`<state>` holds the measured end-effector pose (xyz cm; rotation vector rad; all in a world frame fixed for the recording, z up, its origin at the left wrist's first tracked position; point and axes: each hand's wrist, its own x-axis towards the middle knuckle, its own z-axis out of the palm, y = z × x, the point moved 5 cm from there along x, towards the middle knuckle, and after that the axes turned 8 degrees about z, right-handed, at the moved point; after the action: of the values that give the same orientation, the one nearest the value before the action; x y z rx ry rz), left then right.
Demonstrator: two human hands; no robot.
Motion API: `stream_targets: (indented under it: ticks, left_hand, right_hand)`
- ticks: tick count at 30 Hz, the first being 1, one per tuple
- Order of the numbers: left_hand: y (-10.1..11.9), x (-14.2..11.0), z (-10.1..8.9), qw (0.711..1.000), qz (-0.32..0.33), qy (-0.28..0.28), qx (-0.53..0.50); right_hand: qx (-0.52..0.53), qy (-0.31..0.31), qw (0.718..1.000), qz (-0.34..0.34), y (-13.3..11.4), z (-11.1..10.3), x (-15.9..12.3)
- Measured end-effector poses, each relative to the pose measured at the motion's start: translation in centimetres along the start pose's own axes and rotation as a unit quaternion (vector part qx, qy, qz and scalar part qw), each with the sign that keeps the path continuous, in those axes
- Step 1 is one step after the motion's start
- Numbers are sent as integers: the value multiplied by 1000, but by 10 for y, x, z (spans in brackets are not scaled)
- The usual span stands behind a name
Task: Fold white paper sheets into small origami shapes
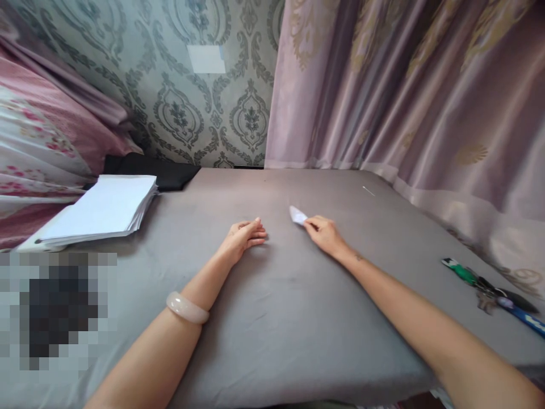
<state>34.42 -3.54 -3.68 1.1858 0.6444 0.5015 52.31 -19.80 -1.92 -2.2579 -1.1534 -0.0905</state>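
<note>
the grey cloth-covered surface (pixel 289 329) spans the view, with a stack of white sheets (pixel 106 199) at its left side, just beside a black item (pixel 170 173) at the back. the hands are well apart: the left hand (pixel 242 240) is loosely open, with nothing seen in it; the right hand (pixel 326 233) is closed on a small white piece (pixel 297 215), thumb and fingers at its near end, its pointed end out over the middle of the surface. that piece looks narrow and perhaps folded; whether it is finished or needs more shaping, i cannot tell. its gripped end is hidden by the fingers, and blur hides any creases. coarse blocks mask something dark at lower left. at right, the keys (pixel 484 303) are partly lost among other items. a thin white stick (pixel 368 191) is too small to identify.
</note>
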Motion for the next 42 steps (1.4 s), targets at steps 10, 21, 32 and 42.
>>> stream_targets:
  ticks: [10, 21, 32, 42]
  left_hand:
    - [-2, 1, 0, 1000, -13, -3, 6]
    - [-2, 2, 1, 1000, -15, -1, 14]
    - [-1, 0, 1, 1000, -4, -9, 14]
    - [-4, -1, 2, 998, 36, -27, 39]
  right_hand:
    - [-127, 100, 958, 236, 130, -58, 53]
    - [-99, 95, 956, 260, 146, -51, 74]
    - [-51, 158, 940, 299, 137, -67, 38]
    - [42, -3, 992, 121, 3, 11, -2]
